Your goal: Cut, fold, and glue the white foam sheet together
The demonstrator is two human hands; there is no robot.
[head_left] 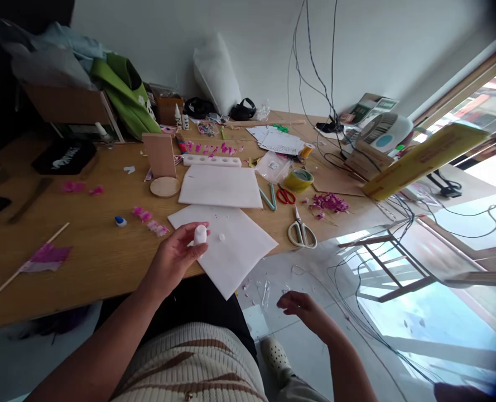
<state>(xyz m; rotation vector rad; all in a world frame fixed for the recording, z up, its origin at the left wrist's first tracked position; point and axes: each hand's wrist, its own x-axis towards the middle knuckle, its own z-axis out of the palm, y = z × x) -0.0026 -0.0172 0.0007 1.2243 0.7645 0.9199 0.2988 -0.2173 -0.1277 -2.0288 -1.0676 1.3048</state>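
My left hand [174,258] is closed around a small white cylinder [200,235], gripped between thumb and fingers above a white foam sheet [235,254]. A tiny white round piece [221,237] lies on that sheet just right of the cylinder. My right hand [304,310] hangs off the table's front edge, over the floor, fingers loosely bent and apart with nothing visible in them. A second white sheet [220,187] lies behind the first. Pink flower pieces [142,214] and a blue-tipped white cap [121,221] are left of my left hand.
White-handled scissors [302,233], red scissors [286,195], a yellow tape roll [298,180] and magenta petals [331,203] lie to the right. A wooden stand [159,156] rises behind a round wooden disc [165,187]. A stick with pink fabric [47,258] lies left. Cables [356,279] cross the floor.
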